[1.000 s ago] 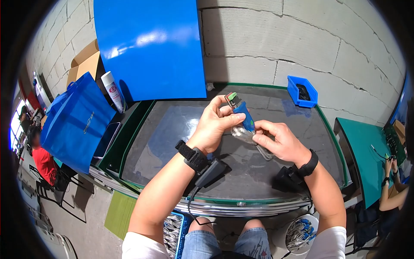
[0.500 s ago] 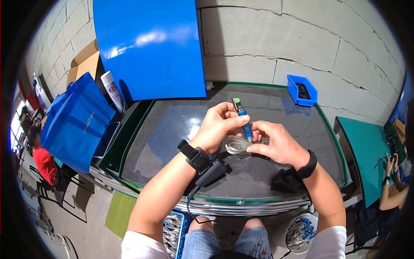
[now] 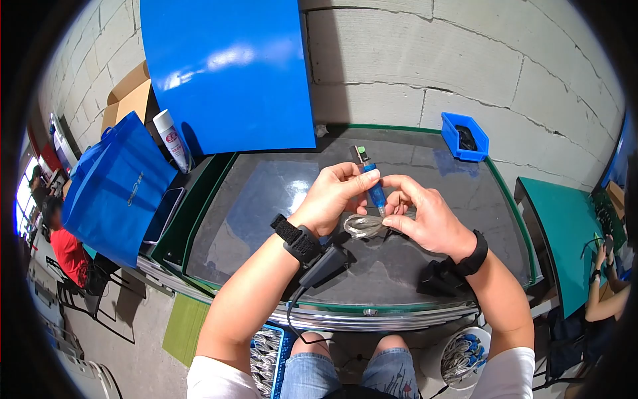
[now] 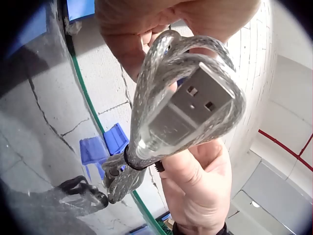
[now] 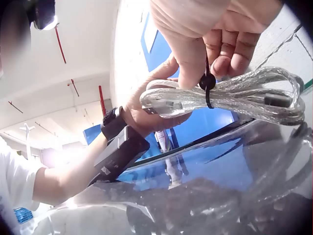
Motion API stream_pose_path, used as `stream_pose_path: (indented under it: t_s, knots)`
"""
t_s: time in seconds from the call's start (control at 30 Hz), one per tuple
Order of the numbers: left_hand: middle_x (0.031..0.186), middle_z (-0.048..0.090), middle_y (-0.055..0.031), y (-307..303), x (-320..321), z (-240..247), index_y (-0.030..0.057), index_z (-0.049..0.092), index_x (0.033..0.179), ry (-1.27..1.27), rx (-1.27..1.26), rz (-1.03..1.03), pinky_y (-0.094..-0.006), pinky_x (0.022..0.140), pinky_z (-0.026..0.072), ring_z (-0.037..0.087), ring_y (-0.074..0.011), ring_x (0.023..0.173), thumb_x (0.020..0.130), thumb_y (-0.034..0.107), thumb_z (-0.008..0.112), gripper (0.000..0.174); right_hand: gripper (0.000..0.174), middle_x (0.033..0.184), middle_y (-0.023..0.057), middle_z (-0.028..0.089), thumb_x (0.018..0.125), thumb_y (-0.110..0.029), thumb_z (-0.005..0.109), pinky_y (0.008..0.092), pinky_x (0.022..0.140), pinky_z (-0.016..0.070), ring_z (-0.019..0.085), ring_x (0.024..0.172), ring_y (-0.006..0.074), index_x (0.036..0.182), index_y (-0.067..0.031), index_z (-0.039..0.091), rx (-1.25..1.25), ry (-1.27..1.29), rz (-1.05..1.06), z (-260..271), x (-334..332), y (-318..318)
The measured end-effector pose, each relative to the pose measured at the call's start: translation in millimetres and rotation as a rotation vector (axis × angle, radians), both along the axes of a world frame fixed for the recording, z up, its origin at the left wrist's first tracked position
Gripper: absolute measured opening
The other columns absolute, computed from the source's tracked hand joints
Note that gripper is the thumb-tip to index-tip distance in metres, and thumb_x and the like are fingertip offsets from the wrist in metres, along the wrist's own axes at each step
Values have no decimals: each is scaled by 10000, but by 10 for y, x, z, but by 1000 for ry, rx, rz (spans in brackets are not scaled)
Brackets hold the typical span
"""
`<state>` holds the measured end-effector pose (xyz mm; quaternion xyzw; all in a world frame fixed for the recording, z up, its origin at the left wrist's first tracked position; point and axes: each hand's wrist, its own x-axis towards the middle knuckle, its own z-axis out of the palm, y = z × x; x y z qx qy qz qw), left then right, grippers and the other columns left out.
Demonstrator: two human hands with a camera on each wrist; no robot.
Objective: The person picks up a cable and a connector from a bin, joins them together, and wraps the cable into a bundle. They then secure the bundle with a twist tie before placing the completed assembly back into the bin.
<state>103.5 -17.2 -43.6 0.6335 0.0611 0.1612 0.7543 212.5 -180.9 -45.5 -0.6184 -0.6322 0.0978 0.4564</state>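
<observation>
In the head view, my left hand [image 3: 335, 194] pinches a translucent blue adapter [image 3: 377, 195] between thumb and fingers. A green terminal block [image 3: 362, 151] sits at its upper end. My right hand [image 3: 428, 214] grips the clear-jacketed cable coil [image 3: 362, 226] just below the adapter, its index finger close to the blue housing. A silver USB plug [image 4: 198, 100] lies within the loops in the left wrist view. The right wrist view has the right thumb [image 5: 191, 66] pressed to the coil beside a black tie [image 5: 209, 92] cinched round it.
A blue bin [image 3: 466, 139] with black items stands at the back right of the dark table [image 3: 266, 266]. A spray can [image 3: 174, 143] and blue bag [image 3: 119, 186] are at left. Below are a blue basket [image 3: 286, 359] and white bucket [image 3: 435, 366] of cables.
The adapter has turned from its broad face to its narrow edge. Both hands sit slightly lower, and the coil has swung left below the adapter. The right index finger has moved up beside the housing.
</observation>
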Motion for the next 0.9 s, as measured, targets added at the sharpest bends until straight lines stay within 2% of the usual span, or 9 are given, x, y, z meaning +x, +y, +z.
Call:
stream_pose_path:
  t_s: [0.17,0.37,0.53,0.6,0.7,0.77,0.8,0.87,0.9]
  knots:
    - [776,561,11,-22,-1,-2,74,547,921,23,6,-13,-193,540,458,522,-57,638,877,305,599,241,430,735,58,590,758,9,629,273,610,462,562,625,142,1151,-21,457,6,-9,-1,-6,6,6]
    - [752,560,-4,41,27,-36,90,496,883,38,-181,53,-192,516,458,531,-63,639,883,309,591,239,354,1000,84,533,706,-98,706,319,727,458,545,869,222,1033,-57,578,193,-222,-102,59,4,14]
    - [734,555,-11,-2,24,-39,90,493,868,42,-201,85,-211,514,467,538,-72,631,877,336,594,266,412,932,83,544,644,-142,750,349,753,442,540,827,279,1011,-64,581,309,-428,8,98,-48,43]
    - [728,553,-11,13,32,-59,89,503,867,53,-198,93,-217,526,473,543,-76,631,876,348,593,274,383,873,73,556,651,-133,741,357,741,441,534,814,284,993,-61,583,158,-368,33,34,16,42]
    - [757,584,-23,80,58,-116,77,535,885,4,-224,-2,-224,595,487,569,-87,646,874,379,585,307,287,831,58,560,717,-98,700,306,685,445,541,774,206,966,-30,575,162,-171,8,34,-2,19]
    - [863,617,-36,51,39,-88,86,567,943,-56,-218,-60,-277,708,484,593,-115,774,869,397,583,319,230,865,44,556,810,-78,639,242,660,450,533,782,101,1010,-7,549,145,43,33,9,24,15]
    - [863,617,-36,34,39,-98,86,567,943,-57,-217,-62,-277,708,484,593,-115,774,869,397,583,319,230,865,44,556,810,-78,639,242,660,450,533,782,101,1010,-7,549,145,42,32,-12,29,22]
    - [999,610,-45,-4,45,-116,117,575,992,-171,-189,-119,-361,799,466,569,-140,945,872,407,571,314,255,928,42,546,853,-81,603,222,686,460,526,812,86,1078,-2,514,169,529,141,-57,36,43]
    - [1086,571,-57,-3,33,-89,129,528,1100,-160,-223,-242,-435,861,443,521,-169,1059,858,332,614,327,265,979,46,534,877,-79,575,210,684,472,522,817,81,1114,2,487,139,508,161,-78,85,46]
